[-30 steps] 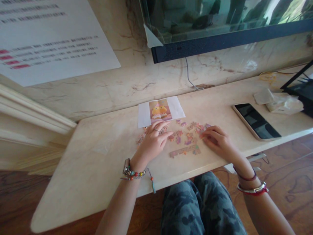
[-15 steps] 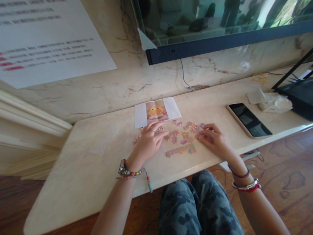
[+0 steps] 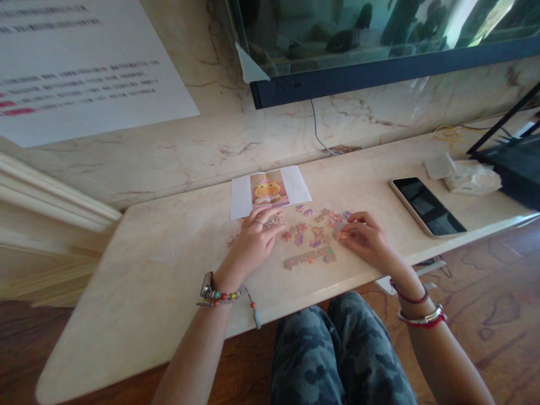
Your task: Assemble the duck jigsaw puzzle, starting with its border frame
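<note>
Small pink and purple jigsaw puzzle pieces (image 3: pixel 299 232) lie scattered on the pale tabletop between my hands. Closest to me is a joined strip of pieces (image 3: pixel 309 257), straight along one side. My left hand (image 3: pixel 253 236) rests over a group of pieces at the left, thumb apart from the curved fingers, and it covers some of them. At the right edge of the spread, my right hand (image 3: pixel 363 239) pinches a puzzle piece (image 3: pixel 343 234), mostly hidden by the fingertips. Behind the pieces lies a creased paper (image 3: pixel 298 184) with a printed picture of a yellow character.
A phone (image 3: pixel 428 207) lies to the right, with a crumpled plastic packet (image 3: pixel 472 177) and a black device (image 3: pixel 517 169) beyond it. A screen (image 3: pixel 358 73) hangs above the table, its cable (image 3: pixel 315 126) running down the marble wall. The table's front edge is near my knees.
The whole view has shifted very slightly. My left thumb and fingers have moved a little over the left pieces. My right hand keeps its pinch in almost the same place.
</note>
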A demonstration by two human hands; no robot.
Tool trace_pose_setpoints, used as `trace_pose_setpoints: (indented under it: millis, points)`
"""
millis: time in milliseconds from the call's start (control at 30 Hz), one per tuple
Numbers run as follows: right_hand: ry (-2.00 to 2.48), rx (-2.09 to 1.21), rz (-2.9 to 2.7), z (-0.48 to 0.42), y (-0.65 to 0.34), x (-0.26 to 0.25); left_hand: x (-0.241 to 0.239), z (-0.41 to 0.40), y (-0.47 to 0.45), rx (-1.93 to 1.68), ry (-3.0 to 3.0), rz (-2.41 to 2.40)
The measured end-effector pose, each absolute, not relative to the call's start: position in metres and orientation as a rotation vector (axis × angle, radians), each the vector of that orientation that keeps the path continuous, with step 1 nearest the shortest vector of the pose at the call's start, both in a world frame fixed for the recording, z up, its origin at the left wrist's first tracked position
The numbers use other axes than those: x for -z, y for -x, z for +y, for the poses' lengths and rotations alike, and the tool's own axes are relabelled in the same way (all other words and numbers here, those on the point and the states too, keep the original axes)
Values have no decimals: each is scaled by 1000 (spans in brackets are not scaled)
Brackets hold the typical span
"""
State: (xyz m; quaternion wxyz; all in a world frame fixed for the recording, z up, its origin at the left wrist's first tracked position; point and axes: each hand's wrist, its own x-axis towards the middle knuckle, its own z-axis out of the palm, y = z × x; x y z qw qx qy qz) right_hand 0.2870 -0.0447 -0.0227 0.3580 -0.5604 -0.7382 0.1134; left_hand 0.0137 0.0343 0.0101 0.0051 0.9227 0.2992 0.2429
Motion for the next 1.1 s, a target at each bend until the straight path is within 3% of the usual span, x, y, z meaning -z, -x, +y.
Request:
trace_pose_setpoints:
  millis: [233, 633, 1100]
  points:
    - [1422, -264, -1920, -43, -286, 21, -10, 35, -13, -763, -2894, 943]
    - [1592, -198, -1312, -48, -300, 27, -10, 37, -11, -795, -2880, 933]
    - [1606, -198, -1875, -6, -321, 20, -10, 35, -15, -794, -2889, 956]
